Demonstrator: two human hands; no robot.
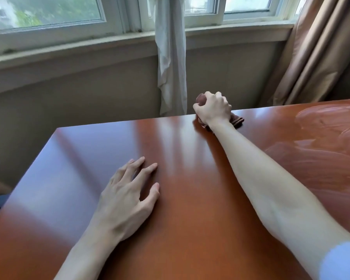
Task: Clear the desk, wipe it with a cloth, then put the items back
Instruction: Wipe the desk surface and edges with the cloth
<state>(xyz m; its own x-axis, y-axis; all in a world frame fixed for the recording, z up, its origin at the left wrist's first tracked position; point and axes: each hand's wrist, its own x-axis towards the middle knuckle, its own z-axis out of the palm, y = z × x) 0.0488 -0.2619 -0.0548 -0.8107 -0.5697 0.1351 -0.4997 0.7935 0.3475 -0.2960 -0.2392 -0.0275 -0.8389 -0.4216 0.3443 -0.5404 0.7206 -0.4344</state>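
Right hand: the right hand (211, 109) grips a bunched brown cloth (236, 120) at the far edge of the counter (190, 199), arm stretched forward.
Left hand: the left hand (127, 197) lies flat on the near part of the counter, fingers spread and straight.
Counter: glossy reddish-brown wood, reflecting window light; damp streaks (321, 142) sweep across its right side.
Backdrop: a white curtain (171, 57) hangs before the window (55, 11); a tan curtain (315, 53) drapes at right; a windowsill (69, 49) runs beneath the panes.
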